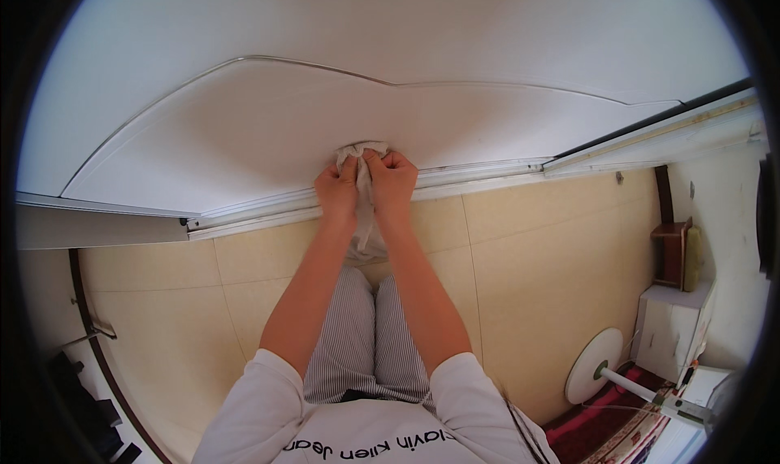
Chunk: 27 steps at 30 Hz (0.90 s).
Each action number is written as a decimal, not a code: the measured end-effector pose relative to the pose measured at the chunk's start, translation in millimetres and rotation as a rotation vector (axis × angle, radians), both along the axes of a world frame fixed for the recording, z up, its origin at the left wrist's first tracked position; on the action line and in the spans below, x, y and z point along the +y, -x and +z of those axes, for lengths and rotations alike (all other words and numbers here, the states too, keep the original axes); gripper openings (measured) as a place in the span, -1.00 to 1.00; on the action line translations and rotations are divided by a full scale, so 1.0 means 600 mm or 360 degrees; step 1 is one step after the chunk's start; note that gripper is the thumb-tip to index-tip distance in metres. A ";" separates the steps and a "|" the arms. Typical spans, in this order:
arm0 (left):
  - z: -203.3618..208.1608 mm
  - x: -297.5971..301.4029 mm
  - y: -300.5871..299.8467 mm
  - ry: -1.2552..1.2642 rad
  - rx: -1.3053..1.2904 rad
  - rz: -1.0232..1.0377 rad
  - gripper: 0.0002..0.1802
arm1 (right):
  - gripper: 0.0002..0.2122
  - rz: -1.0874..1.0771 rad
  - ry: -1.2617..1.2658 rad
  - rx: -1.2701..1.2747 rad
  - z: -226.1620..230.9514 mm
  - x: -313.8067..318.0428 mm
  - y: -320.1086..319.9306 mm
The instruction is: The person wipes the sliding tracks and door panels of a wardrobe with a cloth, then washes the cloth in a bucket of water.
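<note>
A pale, off-white cloth (365, 212) hangs in folds from between my two hands, its lower end dangling above my knees. My left hand (336, 189) pinches the cloth's upper edge on one side. Close beside it, my right hand (392, 181) grips the same edge with thumb and bent fingers. The bunched top of the cloth lies against or just in front of a large white panel (268, 123) with a thin curved trim line. Whether the cloth touches the panel I cannot tell.
Below the panel runs a white sliding-door track (455, 177). Beige floor tiles (536, 261) spread around my legs. At the right are a stand with a round white base (591, 366), a white cabinet (668, 330), a small brown shelf (670, 253) and a red patterned rug (601, 419).
</note>
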<state>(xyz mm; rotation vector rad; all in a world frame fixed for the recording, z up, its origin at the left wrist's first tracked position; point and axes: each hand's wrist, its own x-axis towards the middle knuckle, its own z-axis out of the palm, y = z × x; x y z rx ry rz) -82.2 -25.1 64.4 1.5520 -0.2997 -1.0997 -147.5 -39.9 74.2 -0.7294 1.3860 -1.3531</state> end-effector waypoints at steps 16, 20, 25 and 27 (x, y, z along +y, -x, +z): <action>0.027 -0.020 0.056 0.0089 0.0474 -0.0081 -0.67 | -0.62 -0.0098 0.0041 -0.0093 0.032 -0.015 0.057; 0.024 -0.017 0.063 0.0041 0.0661 -0.0084 -0.66 | -0.61 -0.0115 -0.0045 -0.0058 0.046 -0.011 0.058; 0.095 -0.022 0.056 0.0255 0.0911 -0.0134 -0.65 | -0.61 -0.0084 0.0129 -0.0098 0.136 -0.015 0.055; 0.080 -0.023 0.059 0.0334 0.0744 -0.0167 -0.64 | -0.61 -0.0162 0.0064 -0.0149 0.108 -0.019 0.057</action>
